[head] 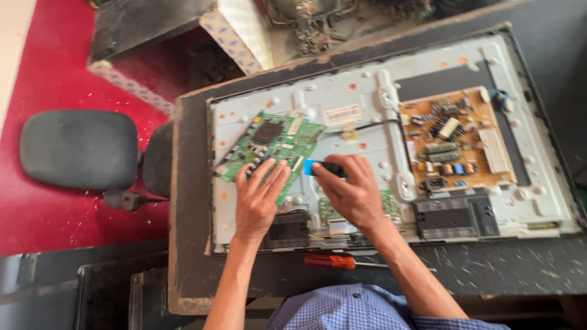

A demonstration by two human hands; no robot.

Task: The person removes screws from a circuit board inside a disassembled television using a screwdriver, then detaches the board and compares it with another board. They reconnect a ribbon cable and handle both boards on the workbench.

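Note:
An opened flat television (379, 98) lies back-up on a dark table, its grey metal chassis exposed. My left hand (258, 198) rests flat with spread fingers on the lower edge of a green circuit board (272, 143) at the chassis's left. My right hand (350, 189) is closed around a tool with a blue and black handle (323, 167), held just right of the green board. A brown power board (458, 140) sits at the right of the chassis.
An orange-handled screwdriver (333, 261) lies on the dark table (183, 244) near the front edge. A black chair seat (79, 148) stands at the left on a red floor. Boxes and dusty parts (241, 30) sit behind the table.

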